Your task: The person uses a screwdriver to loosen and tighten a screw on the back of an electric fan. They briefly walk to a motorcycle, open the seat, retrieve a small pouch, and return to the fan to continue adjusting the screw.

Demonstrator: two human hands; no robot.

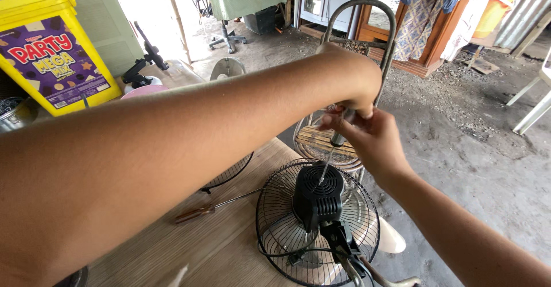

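A small electric fan lies face down on a wooden table (229, 247), its black motor housing (317, 198) pointing up inside the black wire guard (275, 218). A screwdriver (332, 152) stands nearly upright with its tip on the top of the housing. My left hand (350, 83) reaches across the view and closes over the top of the screwdriver handle. My right hand (370, 138) pinches the handle just below it. The long left forearm hides much of the table.
A second screwdriver with a brown handle (198, 211) lies on the table left of the fan. A yellow plastic tub (49, 46) stands at the back left. Another loose fan guard (232, 169), a metal-framed chair (344, 63) and a dirt floor lie beyond.
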